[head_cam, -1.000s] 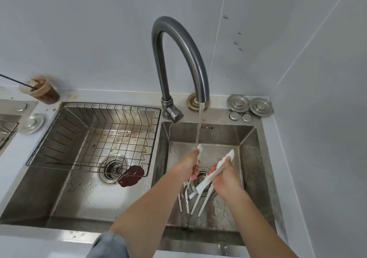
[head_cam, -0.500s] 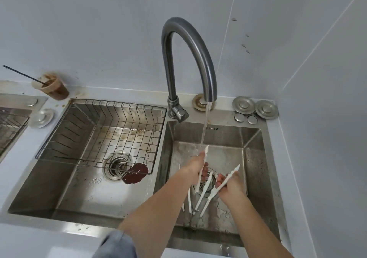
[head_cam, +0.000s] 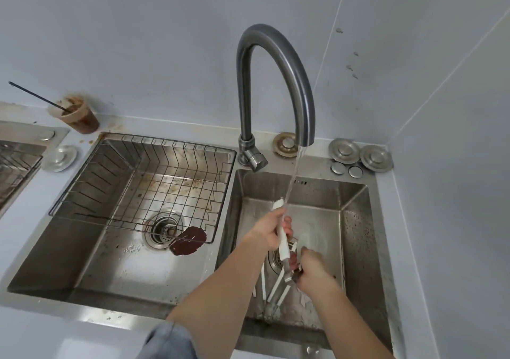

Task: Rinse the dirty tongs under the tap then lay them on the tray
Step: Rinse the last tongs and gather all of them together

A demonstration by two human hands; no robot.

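Water runs from the curved grey tap (head_cam: 276, 63) into the right sink basin (head_cam: 356, 237). My left hand (head_cam: 269, 231) grips white plastic tongs (head_cam: 283, 244) upright, their top end in the water stream. My right hand (head_cam: 310, 269) is lower and to the right, closed around the lower end of tongs near the drain; which pair it holds is unclear. More white tongs (head_cam: 271, 284) lie on the basin floor below my hands. No tray is in view.
The left basin (head_cam: 116, 262) holds a wire rack (head_cam: 143, 182) and a dark brown round object (head_cam: 187, 244) beside its drain. A dirty cup with a straw (head_cam: 77, 115) stands at the back left. Metal caps (head_cam: 358, 154) sit behind the right basin. A wall closes the right side.
My right hand has dropped lower toward the drain and the tongs it held aloft no longer stick up. My left hand keeps its tongs under the stream. The camera has shifted slightly.
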